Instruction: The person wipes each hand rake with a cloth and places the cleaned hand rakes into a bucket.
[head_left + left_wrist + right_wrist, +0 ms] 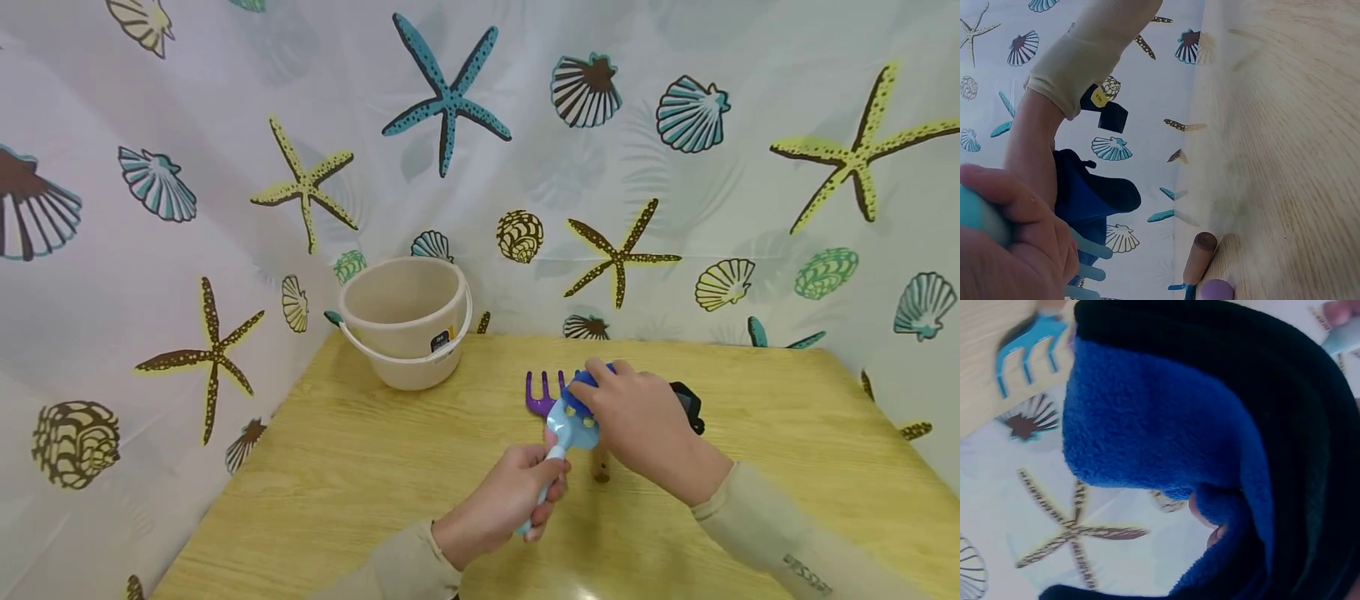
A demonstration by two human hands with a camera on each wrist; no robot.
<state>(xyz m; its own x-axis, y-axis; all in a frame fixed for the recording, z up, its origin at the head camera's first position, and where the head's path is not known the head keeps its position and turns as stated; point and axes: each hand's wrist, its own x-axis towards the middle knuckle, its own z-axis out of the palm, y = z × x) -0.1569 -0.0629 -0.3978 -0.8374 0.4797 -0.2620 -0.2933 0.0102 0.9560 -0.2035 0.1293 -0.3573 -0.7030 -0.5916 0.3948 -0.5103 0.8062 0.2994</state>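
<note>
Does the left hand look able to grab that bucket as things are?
Probably not yet: the left hand is gripping the light-blue tool, so it would likely have to let go first. Otherwise the way looks free, with only tabletop showing between hand and bucket.

A cream bucket with a dark label stands at the bench's far left. A purple fork and a wooden-handled blue fork lie rightward. Starfish and seashells pattern the pale curtain behind.
</note>
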